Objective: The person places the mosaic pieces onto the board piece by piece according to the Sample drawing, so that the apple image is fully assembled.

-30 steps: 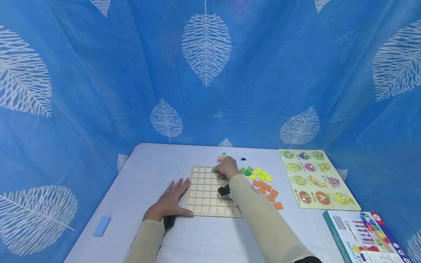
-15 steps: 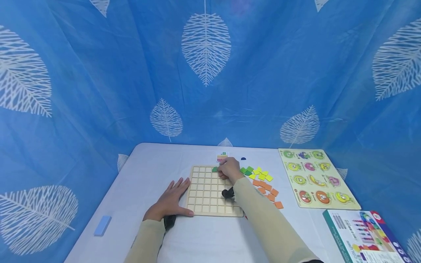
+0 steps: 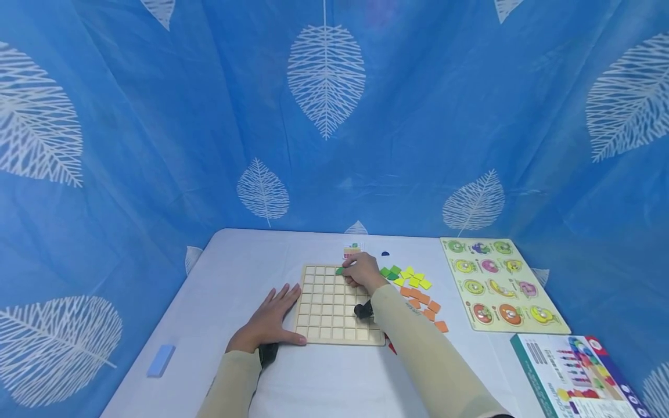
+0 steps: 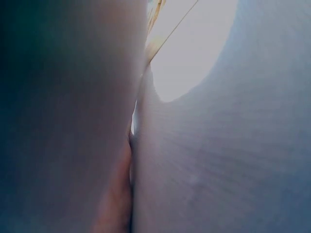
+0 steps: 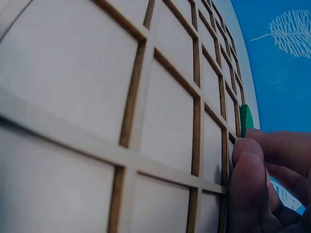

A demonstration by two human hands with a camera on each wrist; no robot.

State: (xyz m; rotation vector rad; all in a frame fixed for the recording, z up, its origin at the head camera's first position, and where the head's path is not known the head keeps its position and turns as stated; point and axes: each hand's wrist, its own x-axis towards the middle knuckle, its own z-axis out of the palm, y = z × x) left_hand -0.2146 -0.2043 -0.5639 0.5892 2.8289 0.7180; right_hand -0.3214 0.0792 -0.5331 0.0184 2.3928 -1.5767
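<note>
A wooden grid board (image 3: 329, 307) of empty square cells lies on the white table. My right hand (image 3: 349, 271) reaches over its far edge and pinches a green tile (image 3: 340, 270) at the top row. In the right wrist view the green tile (image 5: 246, 119) stands on edge above the curled fingertips (image 5: 250, 165), over the grid board (image 5: 160, 121). My left hand (image 3: 276, 313) lies flat on the table against the board's left front corner, fingers straight. The left wrist view is a blur of hand and cloth.
Loose green tiles (image 3: 391, 272), yellow tiles (image 3: 415, 280) and orange tiles (image 3: 424, 303) lie right of the board. A small pattern card (image 3: 353, 250) sits behind it. A fruit puzzle (image 3: 500, 284) and a toy box (image 3: 575, 374) are at the right, a blue block (image 3: 161, 360) at the front left.
The right hand has stayed at the board's far edge with the green tile, shifting only slightly. The left hand has not moved.
</note>
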